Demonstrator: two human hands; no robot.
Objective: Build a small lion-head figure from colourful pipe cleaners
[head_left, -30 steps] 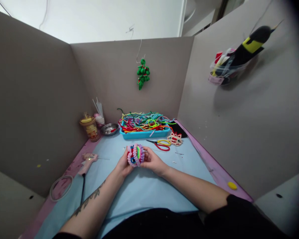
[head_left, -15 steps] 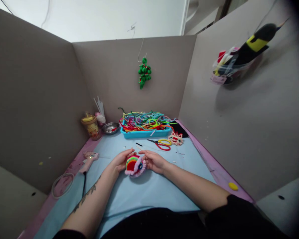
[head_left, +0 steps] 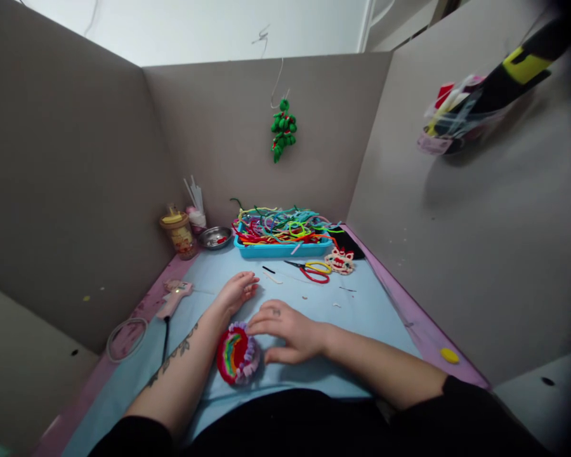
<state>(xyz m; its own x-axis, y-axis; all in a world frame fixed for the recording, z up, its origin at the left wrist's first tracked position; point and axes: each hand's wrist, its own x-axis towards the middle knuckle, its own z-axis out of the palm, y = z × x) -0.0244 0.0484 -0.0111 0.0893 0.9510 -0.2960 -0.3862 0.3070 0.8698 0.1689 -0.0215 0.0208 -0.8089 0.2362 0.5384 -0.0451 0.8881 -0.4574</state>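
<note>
A round craft piece (head_left: 236,355) made of red, rainbow and lilac fuzzy wire lies on the light blue mat (head_left: 361,311), close to my body. My right hand (head_left: 285,329) rests flat beside it, fingers stretched out and fingertips touching its upper right edge. My left hand (head_left: 238,291) lies farther out on the mat, fingers loosely apart and empty, a hand's width beyond the piece. My left forearm passes just left of the piece.
A blue tray (head_left: 280,249) heaped with coloured fuzzy wires stands at the back. Scissors (head_left: 314,270) and a small pink-white figure (head_left: 340,261) lie before it. A glue gun (head_left: 174,296), a wire ring (head_left: 126,335), a steel bowl (head_left: 216,237) and a jar (head_left: 179,233) sit left. Grey partitions enclose the desk.
The craft piece was held up between both hands, then came down onto the mat near my body. My left hand let go and moved forward; my right hand flattened beside it.
</note>
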